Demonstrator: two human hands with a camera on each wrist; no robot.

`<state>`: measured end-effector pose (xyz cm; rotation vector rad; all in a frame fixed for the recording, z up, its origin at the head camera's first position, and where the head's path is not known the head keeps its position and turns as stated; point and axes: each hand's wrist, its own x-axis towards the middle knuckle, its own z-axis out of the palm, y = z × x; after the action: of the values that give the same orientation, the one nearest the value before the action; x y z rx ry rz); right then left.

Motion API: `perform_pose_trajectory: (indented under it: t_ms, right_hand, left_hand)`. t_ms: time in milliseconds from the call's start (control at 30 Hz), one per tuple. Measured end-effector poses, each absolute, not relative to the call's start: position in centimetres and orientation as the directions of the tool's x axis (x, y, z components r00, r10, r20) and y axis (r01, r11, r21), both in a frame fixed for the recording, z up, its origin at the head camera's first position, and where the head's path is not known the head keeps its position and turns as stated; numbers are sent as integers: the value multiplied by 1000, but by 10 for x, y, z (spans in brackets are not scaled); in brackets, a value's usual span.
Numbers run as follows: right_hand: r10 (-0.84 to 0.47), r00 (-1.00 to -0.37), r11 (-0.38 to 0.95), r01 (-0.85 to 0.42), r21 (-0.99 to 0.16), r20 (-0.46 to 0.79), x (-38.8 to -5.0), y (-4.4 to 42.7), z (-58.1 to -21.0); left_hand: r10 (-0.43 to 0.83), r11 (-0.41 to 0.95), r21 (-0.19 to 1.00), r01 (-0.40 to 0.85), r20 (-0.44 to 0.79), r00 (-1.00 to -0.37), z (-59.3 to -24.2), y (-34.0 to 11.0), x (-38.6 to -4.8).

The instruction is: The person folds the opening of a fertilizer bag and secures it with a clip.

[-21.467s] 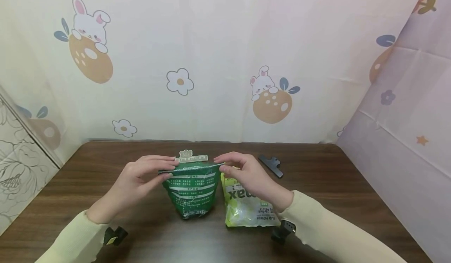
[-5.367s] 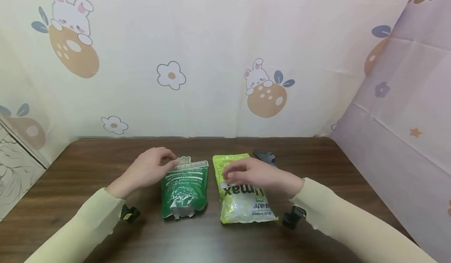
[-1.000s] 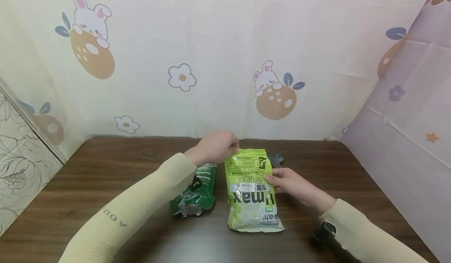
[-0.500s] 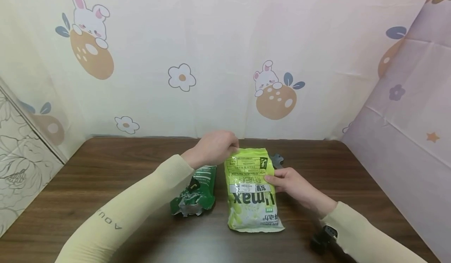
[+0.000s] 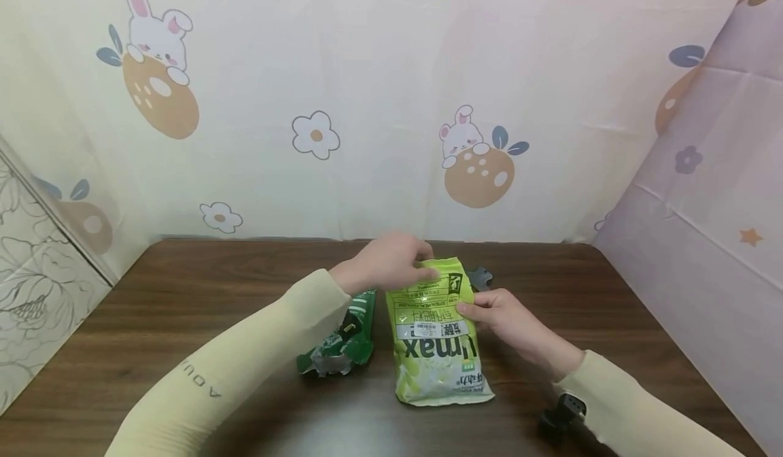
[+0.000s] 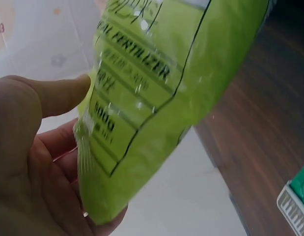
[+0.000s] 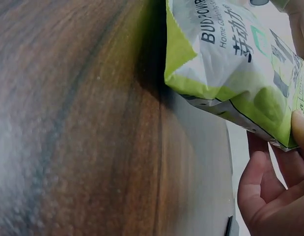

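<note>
A yellow-green and white fertilizer bag (image 5: 436, 348), printed "Umax" and upside down in the head view, stands tilted up off the table. My left hand (image 5: 388, 263) pinches its top edge; in the left wrist view the thumb lies in front and the fingers behind. My right hand (image 5: 516, 324) grips the bag's right side, thumb on the front face. Under my left forearm lies a green bag (image 5: 342, 348), its upper part hidden in the head view. A pale clip (image 6: 292, 209) sits on that bag's edge in the left wrist view.
Behind the fertilizer bag, to its right, a dark grey clip (image 5: 481, 278) lies partly covered on the brown wooden table (image 5: 214, 294). A patterned curtain (image 5: 379, 192) hangs at the table's back edge.
The pale clip came onto the green bag's top between the two oldest frames. Since then both hands took hold of the fertilizer bag and raised it. Lately my left hand shifted right along its top.
</note>
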<state>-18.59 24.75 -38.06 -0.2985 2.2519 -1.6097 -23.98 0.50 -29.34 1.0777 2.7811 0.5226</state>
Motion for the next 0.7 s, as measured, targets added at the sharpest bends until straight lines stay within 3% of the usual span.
perform_pose_trajectory:
  t_ms: [367,700]
  right_hand:
    - [-382,-911,330,24,-944,-156,-188,249,-381]
    - [-313,-941,349,11,-937,-128,-187,248,-376]
  left_hand:
    - [651,688,380,618,54,-757,-295,13,-235]
    - [663,667,372,646,98,-742,-293,13,-232]
